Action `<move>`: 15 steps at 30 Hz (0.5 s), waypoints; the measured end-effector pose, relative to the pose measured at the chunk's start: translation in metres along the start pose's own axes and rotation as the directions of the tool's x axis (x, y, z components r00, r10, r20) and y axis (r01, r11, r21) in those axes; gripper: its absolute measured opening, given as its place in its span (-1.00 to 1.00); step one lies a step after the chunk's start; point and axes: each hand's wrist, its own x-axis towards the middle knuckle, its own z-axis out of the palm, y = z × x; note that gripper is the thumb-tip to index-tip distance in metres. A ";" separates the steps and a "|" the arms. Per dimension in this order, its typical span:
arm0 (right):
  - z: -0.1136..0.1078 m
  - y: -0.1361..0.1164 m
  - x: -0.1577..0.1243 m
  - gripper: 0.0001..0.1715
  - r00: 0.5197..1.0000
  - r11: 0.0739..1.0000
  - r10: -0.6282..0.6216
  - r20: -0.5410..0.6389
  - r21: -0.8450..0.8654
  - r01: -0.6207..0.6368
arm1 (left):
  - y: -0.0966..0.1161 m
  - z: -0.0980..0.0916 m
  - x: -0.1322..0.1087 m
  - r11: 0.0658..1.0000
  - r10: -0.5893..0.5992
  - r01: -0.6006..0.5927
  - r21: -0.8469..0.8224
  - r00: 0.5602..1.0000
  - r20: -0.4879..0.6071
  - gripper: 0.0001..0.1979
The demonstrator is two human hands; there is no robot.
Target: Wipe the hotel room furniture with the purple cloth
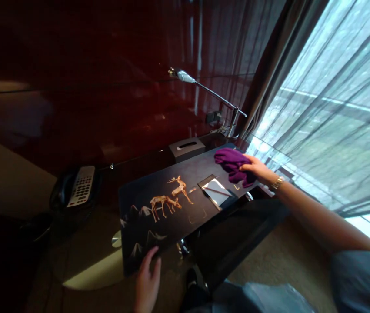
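A crumpled purple cloth (pixel 232 165) is bunched in my right hand (pixel 256 169), over the right end of a dark desk mat (pixel 168 178) printed with deer and mountains. Whether the cloth touches the mat I cannot tell. My left hand (pixel 148 278) is at the mat's near left edge, thumb and fingers apart, holding nothing. Just left of the cloth lies a small notepad (pixel 215 198) on a dark holder, with a pencil (pixel 216 191) across it.
Behind the mat stands a grey tissue box (pixel 187 149). A telephone (pixel 81 187) sits at the left of the glass desk. A thin-armed lamp (pixel 215 93) reaches over the back. Sheer curtains (pixel 331 104) hang at the right, and a dark chair (pixel 233 239) stands in front.
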 end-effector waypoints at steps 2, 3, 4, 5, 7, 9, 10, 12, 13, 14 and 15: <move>-0.055 0.013 -0.007 -0.53 0.989 1.000 0.006 -0.148 0.013 -0.004 | 0.048 0.035 0.027 0.962 0.187 -0.204 0.179 0.976 0.109 -0.27; -0.081 0.020 -0.010 -0.55 0.977 1.000 0.016 -0.212 0.017 -0.013 | 0.068 0.055 0.039 0.927 0.248 -0.282 0.245 0.955 0.163 -0.30; -0.106 0.029 -0.014 -0.56 0.962 1.000 0.026 -0.271 0.019 -0.022 | 0.085 0.074 0.050 0.894 0.287 -0.339 0.294 0.935 0.207 -0.33; -0.128 0.039 -0.016 -0.57 0.946 0.999 0.037 -0.323 0.020 -0.032 | 0.099 0.095 0.060 0.866 0.308 -0.377 0.329 0.920 0.241 -0.36; -0.168 0.064 -0.017 -0.57 0.912 0.998 0.059 -0.405 0.020 -0.056 | 0.120 0.136 0.078 0.834 0.317 -0.405 0.375 0.907 0.276 -0.38; -0.201 0.094 -0.010 -0.63 0.887 0.997 0.077 -0.455 0.010 -0.082 | 0.133 0.175 0.093 0.807 0.285 -0.386 0.448 0.918 0.277 -0.33; -0.214 0.110 -0.004 -0.65 0.884 0.995 0.084 -0.459 -0.008 -0.098 | 0.138 0.192 0.100 0.795 0.257 -0.359 0.488 0.929 0.265 -0.29; -0.236 0.142 0.013 -0.66 0.898 0.990 0.086 -0.431 -0.065 -0.126 | 0.145 0.221 0.111 0.773 0.190 -0.284 0.567 0.957 0.220 -0.22; -0.244 0.157 0.024 -0.65 0.912 0.985 0.078 -0.403 -0.110 -0.132 | 0.148 0.232 0.115 0.761 0.157 -0.243 0.602 0.969 0.193 -0.20; -0.249 0.171 0.036 -0.63 0.927 0.979 0.064 -0.368 -0.158 -0.130 | 0.150 0.240 0.117 0.748 0.127 -0.204 0.632 0.978 0.166 -0.19; -0.252 0.182 0.049 -0.60 0.943 0.970 0.033 -0.331 -0.218 -0.110 | 0.152 0.246 0.118 0.734 0.099 -0.170 0.658 0.985 0.144 -0.18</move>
